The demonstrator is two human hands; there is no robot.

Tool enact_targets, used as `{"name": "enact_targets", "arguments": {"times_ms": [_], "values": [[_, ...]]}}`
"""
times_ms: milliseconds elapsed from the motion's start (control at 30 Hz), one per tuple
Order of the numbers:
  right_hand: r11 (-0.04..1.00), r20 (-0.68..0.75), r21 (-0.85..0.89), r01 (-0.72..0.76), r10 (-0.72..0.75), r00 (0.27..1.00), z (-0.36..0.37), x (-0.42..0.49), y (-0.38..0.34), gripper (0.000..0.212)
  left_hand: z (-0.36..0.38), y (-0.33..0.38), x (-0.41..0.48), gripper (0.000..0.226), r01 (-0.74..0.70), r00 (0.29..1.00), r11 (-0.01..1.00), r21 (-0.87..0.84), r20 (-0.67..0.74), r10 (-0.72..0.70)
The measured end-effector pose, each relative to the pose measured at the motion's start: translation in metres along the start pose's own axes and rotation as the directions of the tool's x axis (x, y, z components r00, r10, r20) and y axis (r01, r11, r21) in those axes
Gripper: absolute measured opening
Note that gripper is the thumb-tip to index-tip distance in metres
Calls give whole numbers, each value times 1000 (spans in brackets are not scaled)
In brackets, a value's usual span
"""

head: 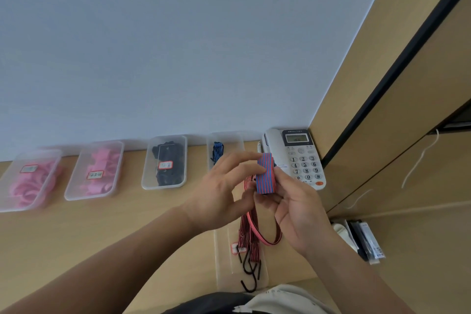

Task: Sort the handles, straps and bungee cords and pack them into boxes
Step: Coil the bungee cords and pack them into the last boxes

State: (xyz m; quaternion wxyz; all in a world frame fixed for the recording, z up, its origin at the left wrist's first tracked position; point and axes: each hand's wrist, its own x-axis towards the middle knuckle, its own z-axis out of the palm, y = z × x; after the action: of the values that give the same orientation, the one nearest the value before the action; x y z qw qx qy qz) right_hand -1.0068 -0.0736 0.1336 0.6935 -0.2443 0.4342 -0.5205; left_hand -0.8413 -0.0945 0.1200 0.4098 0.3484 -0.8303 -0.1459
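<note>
While your left hand (219, 194) and right hand (298, 214) pinch the folded red-and-blue strap (265, 173) over the near box (221, 262) of hooked bungee cords (251, 250), the red loop (265, 238) hanging at 6 o'clock could snag those hooks (251, 275), and slack fingers (239, 160) would let the fold spring open.

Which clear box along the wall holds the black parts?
The third box from the left, between a pink-filled box and the box with a blue striped cord; only its contents are black.
</note>
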Motion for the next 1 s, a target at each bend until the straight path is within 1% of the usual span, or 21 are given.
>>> {"name": "enact_targets", "arguments": {"times_ms": [33,67,100,133,167,233,300,367,433,500,600,667,767,833,900,1000], "values": [[999,-18,-45,30,-31,999,1,2,1,27,-1,-1,-4,38,96,995,993,-71,20,-95],[992,-26,-104,69,-72,997,2,4,1,23,-2,0,-7,34,235,972,956,-175,50,-229],[979,-21,-169,116,-121,992,3,5,2,22,-3,3,-9,29,391,920,870,-301,93,-382],[955,-10,-245,168,-176,984,6,6,2,23,-3,5,-8,24,519,849,759,-393,141,-508],[915,11,-335,225,-235,972,8,7,3,24,-4,4,-6,22,603,784,669,-435,167,-597],[818,77,-484,311,-314,946,14,8,8,27,-4,-1,-4,25,683,704,575,-451,195,-683],[772,114,-535,342,-335,935,19,10,14,29,-9,-7,-5,26,710,649,460,-533,244,-721],[743,119,-564,360,-359,926,24,14,19,28,-14,-12,-8,32,707,608,313,-634,319,-727],[692,112,-614,378,-398,910,28,18,24,23,-19,-17,-12,44,689,591,214,-693,366,-719],[652,94,-664,367,-414,906,31,23,32,23,-19,-24,-15,49,662,590,167,-731,371,-717],[629,65,-716,302,-370,927,32,31,46,42,-22,-34,-18,47,648,579,134,-750,370,-726],[573,66,-775,264,-342,937,34,35,52,53,-25,-39,-20,44,639,564,101,-762,376,-735],[463,100,-838,288,-387,916,44,41,57,54,-28,-48,-23,44,639,528,40,-768,400,-750],[423,87,-860,285,-430,899,50,48,58,53,-29,-54,-23,42,634,521,20,-773,408,-750],[399,66,-875,273,-461,885,52,54,59,51,-27,-59,-21,36,641,532,27,-767,419,-736],[333,64,-907,256,-493,868,50,63,63,50,-21,-66,-15,35,743,537,132,-656,466,-704]]}}
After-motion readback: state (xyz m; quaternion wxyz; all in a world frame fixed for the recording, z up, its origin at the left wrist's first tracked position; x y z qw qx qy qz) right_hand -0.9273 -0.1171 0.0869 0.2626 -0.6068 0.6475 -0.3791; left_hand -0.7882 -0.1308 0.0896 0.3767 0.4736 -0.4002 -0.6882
